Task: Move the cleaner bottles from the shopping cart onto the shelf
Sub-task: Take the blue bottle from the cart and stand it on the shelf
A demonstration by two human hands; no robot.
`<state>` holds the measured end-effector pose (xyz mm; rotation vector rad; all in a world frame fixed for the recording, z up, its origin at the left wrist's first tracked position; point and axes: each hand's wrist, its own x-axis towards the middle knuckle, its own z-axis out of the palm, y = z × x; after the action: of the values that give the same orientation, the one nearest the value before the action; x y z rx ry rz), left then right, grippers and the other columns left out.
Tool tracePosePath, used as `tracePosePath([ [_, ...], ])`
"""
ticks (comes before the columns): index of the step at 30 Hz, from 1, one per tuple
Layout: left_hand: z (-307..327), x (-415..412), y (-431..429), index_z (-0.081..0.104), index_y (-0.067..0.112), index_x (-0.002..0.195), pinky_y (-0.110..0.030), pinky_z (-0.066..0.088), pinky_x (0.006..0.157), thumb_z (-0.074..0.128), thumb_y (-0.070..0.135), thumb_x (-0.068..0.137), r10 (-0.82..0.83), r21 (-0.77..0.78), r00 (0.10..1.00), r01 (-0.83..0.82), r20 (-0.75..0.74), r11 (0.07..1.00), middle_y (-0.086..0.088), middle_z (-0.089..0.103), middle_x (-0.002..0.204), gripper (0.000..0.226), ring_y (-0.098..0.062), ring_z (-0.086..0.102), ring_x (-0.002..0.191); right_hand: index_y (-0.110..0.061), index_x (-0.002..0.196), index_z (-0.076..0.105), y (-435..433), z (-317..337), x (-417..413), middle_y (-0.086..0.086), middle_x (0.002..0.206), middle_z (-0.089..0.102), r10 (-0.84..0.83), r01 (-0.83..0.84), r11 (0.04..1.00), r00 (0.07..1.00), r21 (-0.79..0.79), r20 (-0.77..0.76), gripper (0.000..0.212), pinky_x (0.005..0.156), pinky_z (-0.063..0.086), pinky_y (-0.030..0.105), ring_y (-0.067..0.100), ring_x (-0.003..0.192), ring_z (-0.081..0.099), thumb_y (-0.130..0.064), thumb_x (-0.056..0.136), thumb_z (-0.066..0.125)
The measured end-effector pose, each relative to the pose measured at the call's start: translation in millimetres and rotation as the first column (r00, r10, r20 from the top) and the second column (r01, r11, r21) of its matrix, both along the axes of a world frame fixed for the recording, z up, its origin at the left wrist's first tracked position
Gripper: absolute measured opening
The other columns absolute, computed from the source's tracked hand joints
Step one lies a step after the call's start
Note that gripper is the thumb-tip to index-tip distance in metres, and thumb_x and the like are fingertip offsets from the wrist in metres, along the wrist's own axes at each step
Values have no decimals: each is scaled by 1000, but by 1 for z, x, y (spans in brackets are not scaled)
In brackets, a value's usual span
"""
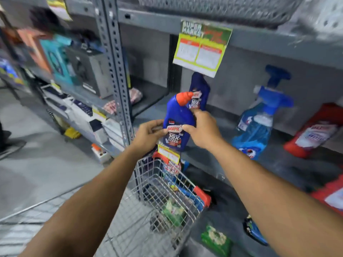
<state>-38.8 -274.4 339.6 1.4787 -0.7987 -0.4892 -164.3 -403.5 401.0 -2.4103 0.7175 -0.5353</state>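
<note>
A blue Harpic cleaner bottle [177,125] with an orange-red cap is held upright above the wire shopping cart [163,197], in front of the grey shelf [213,127]. My left hand [148,135] grips its left side and my right hand [201,128] grips its right side. A second blue Harpic bottle [200,89] stands on the shelf just behind it. Further right on the shelf are a blue spray bottle [259,123] and a red cleaner pack [315,130]. The cart holds several more items, partly hidden by the wire.
A yellow-green price tag [200,49] hangs from the shelf above. A perforated steel upright [115,71] divides this bay from boxed goods [74,71] on the left. Green packs [216,240] and a red pack [332,195] lie on the lower shelf.
</note>
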Motion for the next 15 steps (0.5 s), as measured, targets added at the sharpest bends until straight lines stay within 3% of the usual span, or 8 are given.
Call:
tracePosePath([
  [4, -11, 28, -23, 58, -6, 118, -12, 52, 72, 58, -8, 86, -48, 22, 998, 47, 29, 999, -14, 65, 109, 32, 6, 67, 79, -17, 121, 54, -12, -7, 21, 15, 120, 57, -56, 56, 998, 998, 8, -12, 45, 90, 44, 37, 34, 108, 55, -21, 79, 69],
  [8, -25, 57, -35, 64, 3, 117, -36, 55, 88, 61, 0, 87, -47, 19, 999, 48, -18, 999, -18, 69, 115, 30, -19, 66, 99, -18, 117, 56, -22, -13, 46, 13, 118, 58, -71, 71, 997, 997, 8, 24, 41, 88, 45, 37, 32, 107, 56, -22, 79, 69],
  [11, -31, 67, -41, 65, 8, 117, -28, 57, 85, 60, 3, 88, -55, -20, 996, 53, -70, 998, -13, 70, 114, 30, -19, 67, 102, -22, 120, 53, -30, -18, 56, 11, 123, 57, -78, 78, 997, 997, 10, 10, 43, 88, 47, 39, 31, 109, 56, -25, 80, 67],
  [15, -39, 72, -44, 65, 10, 117, -27, 57, 82, 60, 5, 89, -70, -44, 990, 65, -124, 997, -9, 71, 111, 29, -16, 68, 100, -22, 128, 50, -34, -29, 58, 10, 129, 53, -64, 63, 998, 997, 20, 53, 50, 91, 43, 33, 29, 114, 53, -27, 81, 67],
])
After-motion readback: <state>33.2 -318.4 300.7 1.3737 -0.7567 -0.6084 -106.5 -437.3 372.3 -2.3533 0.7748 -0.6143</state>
